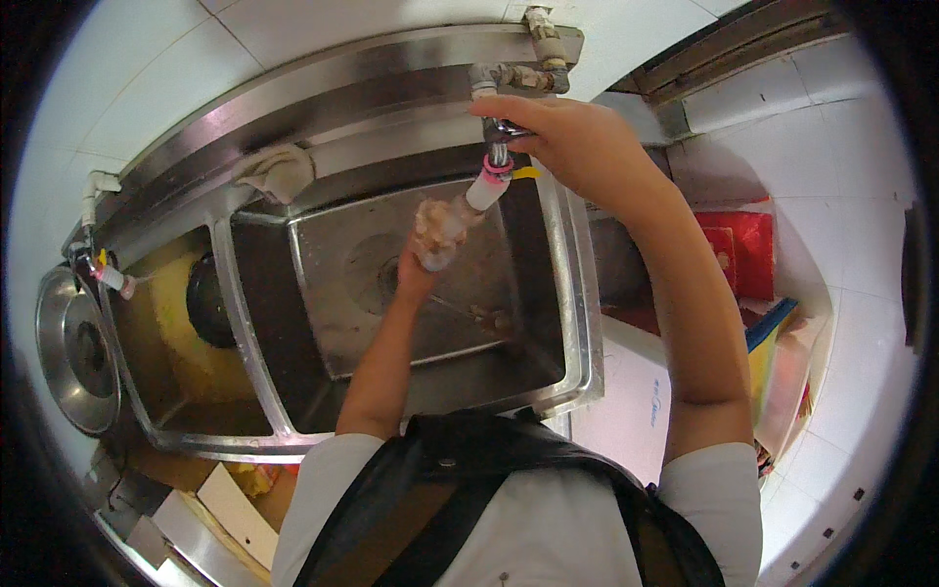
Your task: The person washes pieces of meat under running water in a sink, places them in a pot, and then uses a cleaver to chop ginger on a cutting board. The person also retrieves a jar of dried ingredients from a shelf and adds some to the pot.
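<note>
My right hand (587, 143) is at the right-hand faucet (499, 150), its fingers around the metal handle near the spout. A white nozzle with pink rings (487, 188) hangs from that spout. Below it, my left hand (415, 277) holds up a lumpy, pale tan wet thing (437, 226); what it is cannot be made out. Both are over the large basin of a stainless steel double sink (576, 323). A drain (392, 273) shows at the bottom of this basin, partly behind my left hand.
In the left basin, a black round object (209, 301) sits in yellowish water. A second faucet (110, 277) points into it. A cloth (275, 172) hangs over the sink's back edge. Far left is a metal bowl (55, 381). Red packaging (748, 249) and a white box (623, 389) stand right.
</note>
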`<state>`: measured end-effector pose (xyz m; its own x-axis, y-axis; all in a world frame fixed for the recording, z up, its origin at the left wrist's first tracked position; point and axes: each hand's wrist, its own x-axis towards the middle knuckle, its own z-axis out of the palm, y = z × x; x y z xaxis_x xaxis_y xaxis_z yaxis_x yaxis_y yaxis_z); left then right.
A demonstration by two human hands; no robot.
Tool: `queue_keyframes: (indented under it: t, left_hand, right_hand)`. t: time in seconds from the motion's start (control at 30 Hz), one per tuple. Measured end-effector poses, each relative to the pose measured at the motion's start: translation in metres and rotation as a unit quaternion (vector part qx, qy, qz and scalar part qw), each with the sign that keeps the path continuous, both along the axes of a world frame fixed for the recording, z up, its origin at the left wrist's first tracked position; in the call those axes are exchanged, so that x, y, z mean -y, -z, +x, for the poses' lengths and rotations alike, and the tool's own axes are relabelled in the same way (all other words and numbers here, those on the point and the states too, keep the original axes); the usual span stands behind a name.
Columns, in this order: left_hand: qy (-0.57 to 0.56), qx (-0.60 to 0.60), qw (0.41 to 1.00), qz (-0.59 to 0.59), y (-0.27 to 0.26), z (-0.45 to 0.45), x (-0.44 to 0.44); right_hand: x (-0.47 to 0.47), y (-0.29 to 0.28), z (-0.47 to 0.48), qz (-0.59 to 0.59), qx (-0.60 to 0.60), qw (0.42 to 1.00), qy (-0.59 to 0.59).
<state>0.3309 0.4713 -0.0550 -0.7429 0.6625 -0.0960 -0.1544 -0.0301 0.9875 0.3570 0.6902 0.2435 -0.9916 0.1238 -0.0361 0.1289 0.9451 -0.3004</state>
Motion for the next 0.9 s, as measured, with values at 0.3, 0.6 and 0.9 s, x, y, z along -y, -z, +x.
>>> queue_keyframes:
  t: [0.3, 0.6, 0.9]
  left_hand:
    - [0.014, -0.049, 0.999, -0.017, 0.013, -0.02, 0.002]
    - [0.02, -0.301, 0.943, -0.138, -0.005, -0.019, -0.001]
    - [0.025, -0.612, 0.759, -0.222, -0.04, -0.046, -0.022]
  right_hand:
    - [0.0, 0.001, -0.001, 0.027, 0.001, 1.0, -0.001]
    - [0.002, 0.001, 0.001, 0.023, -0.028, 0.999, -0.005]
    - [0.001, 0.0, -0.002, 0.045, -0.004, 0.999, -0.003]
